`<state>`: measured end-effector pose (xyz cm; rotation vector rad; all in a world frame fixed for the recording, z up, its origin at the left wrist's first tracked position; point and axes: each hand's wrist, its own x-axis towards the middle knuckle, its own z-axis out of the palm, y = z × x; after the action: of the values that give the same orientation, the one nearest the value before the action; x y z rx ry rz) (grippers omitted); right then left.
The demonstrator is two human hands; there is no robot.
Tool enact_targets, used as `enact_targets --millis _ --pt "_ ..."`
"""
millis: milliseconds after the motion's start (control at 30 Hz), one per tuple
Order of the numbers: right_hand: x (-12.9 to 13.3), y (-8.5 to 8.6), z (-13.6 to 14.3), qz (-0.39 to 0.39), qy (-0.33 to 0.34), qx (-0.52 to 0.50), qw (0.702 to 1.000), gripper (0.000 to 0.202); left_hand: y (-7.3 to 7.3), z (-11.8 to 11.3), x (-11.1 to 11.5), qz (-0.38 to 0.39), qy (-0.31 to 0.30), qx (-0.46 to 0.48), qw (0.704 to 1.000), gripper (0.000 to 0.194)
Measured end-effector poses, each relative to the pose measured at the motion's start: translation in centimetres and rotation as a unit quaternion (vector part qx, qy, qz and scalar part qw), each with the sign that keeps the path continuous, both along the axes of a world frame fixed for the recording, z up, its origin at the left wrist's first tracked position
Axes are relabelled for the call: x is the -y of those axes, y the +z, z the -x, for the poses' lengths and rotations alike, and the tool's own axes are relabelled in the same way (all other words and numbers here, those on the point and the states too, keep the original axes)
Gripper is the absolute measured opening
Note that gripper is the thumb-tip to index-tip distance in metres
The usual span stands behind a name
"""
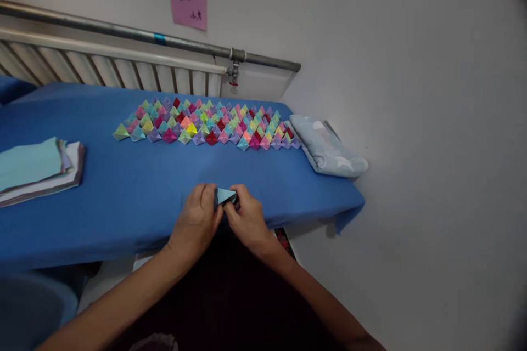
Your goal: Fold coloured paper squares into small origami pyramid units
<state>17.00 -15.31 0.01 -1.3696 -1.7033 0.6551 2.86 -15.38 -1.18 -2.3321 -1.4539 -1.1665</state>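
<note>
- Pinched between both hands at the near edge of the blue table (123,197): a light-blue folded paper piece (225,195), long axis running left to right
- Left hand (198,219) closed on its left end, right hand (246,218) closed on its right end, both equally near
- Farther up the table: rows of coloured folded pieces (208,125)
- Off to the left: paper stack (37,167)
</note>
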Motion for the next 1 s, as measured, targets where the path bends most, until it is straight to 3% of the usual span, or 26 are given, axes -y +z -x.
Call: enact_targets --millis 133,233,333,533,733,1000 --pt "-0.3 0.2 0.2 -0.002 -0.009 -0.023 1.000 0.019 0.8 0.0 -0.5 -0.057 0.036 -0.010 0.998 0.041" --pt "-0.5 0.2 0.2 -0.004 -0.013 -0.034 0.999 0.020 0.8 0.1 -0.7 -0.076 0.044 -0.002 0.996 0.031" --pt "-0.7 0.1 0.3 -0.013 -0.013 -0.035 0.999 0.023 0.6 0.1 -0.9 -0.067 0.016 0.002 0.998 0.013" --pt "-1.0 0.2 0.4 -0.032 -0.019 -0.031 0.999 0.023 0.7 -0.1 -1.1 -0.008 -0.020 0.046 0.999 0.019" --pt "-1.3 0.4 1.0 -0.008 0.003 -0.092 0.996 0.017 1.3 -0.3 -0.8 -0.051 -0.029 0.115 0.992 0.016" --pt "-0.3 1.1 0.8 -0.150 0.006 -0.005 0.989 0.019 0.8 -0.1 -0.2 -0.026 -0.008 0.171 0.985 0.013"
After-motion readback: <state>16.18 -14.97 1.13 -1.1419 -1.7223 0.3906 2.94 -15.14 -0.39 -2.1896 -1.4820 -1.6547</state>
